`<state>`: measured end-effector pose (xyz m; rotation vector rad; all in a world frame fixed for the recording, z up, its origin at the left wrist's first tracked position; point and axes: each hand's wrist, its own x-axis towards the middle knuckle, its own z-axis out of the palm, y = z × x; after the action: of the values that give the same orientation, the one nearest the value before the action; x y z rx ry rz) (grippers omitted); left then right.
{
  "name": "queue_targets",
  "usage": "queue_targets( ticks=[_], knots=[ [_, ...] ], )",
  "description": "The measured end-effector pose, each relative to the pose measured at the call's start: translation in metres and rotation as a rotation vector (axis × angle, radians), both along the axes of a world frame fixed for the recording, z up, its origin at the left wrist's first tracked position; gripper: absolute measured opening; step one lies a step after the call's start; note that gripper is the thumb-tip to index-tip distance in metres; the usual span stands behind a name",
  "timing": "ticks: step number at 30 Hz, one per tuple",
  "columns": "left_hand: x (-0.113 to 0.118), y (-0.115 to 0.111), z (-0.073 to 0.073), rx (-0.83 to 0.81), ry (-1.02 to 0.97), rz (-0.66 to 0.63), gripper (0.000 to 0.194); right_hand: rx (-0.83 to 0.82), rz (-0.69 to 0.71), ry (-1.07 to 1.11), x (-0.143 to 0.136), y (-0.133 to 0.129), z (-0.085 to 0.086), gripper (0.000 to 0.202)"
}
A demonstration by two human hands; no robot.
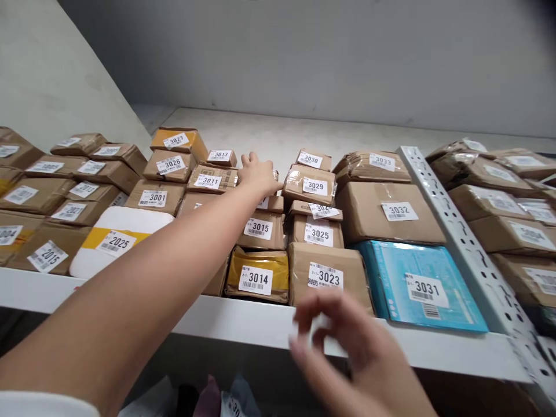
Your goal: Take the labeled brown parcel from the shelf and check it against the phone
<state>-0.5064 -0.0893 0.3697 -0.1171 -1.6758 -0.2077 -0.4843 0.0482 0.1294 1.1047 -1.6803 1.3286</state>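
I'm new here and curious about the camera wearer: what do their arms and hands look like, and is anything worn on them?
Both are bare: no gloves, rings or watch show. The left hand ends a long bare forearm, with a white short sleeve edge at the picture's bottom corner. The right hand is blurred, its fingers slender; no sleeve shows on that side.

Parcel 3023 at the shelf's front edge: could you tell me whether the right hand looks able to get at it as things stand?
Probably yes. The right hand hovers just in front of parcel 3023, with nothing between them. It seems to pinch something small and blurred, which might hamper a grip.
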Motion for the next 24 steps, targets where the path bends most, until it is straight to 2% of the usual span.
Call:
queue_targets(
  ticks=[2,3,5,6,8,12,15,19,24],
  knots=[
    [-0.001,0.003,0.004,0.058,0.004,-0.029,0.054,0.062,-0.355,0.578,-0.005,-0.007,0.063,0.020],
    [-0.001,0.003,0.005,0.077,0.017,-0.046,0.054,0.128,-0.542,0.746,-0.009,-0.012,0.092,0.027],
    [-0.002,0.002,0.009,0.102,0.033,-0.075,0.052,0.262,-0.855,0.838,-0.020,-0.022,0.138,0.039],
    [-0.003,0.001,0.012,0.112,0.034,-0.085,0.052,0.325,-0.950,0.821,-0.025,-0.027,0.155,0.040],
    [-0.004,-0.002,0.018,0.126,0.035,-0.100,0.049,0.422,-1.062,0.757,-0.031,-0.034,0.177,0.039],
    [-0.004,-0.009,0.032,0.105,0.056,-0.080,0.035,0.493,-1.132,0.731,-0.028,-0.038,0.191,0.029],
    [0.000,-0.010,0.036,0.082,0.027,-0.013,0.035,0.511,-1.140,0.730,-0.023,-0.038,0.197,0.023],
    [0.005,-0.005,0.034,0.071,-0.101,0.058,0.040,0.535,-1.114,0.707,-0.021,-0.038,0.204,0.024],
    [0.004,0.002,0.028,0.128,-0.060,0.072,0.049,0.527,-1.038,0.733,-0.022,-0.030,0.207,0.023]
  ],
)
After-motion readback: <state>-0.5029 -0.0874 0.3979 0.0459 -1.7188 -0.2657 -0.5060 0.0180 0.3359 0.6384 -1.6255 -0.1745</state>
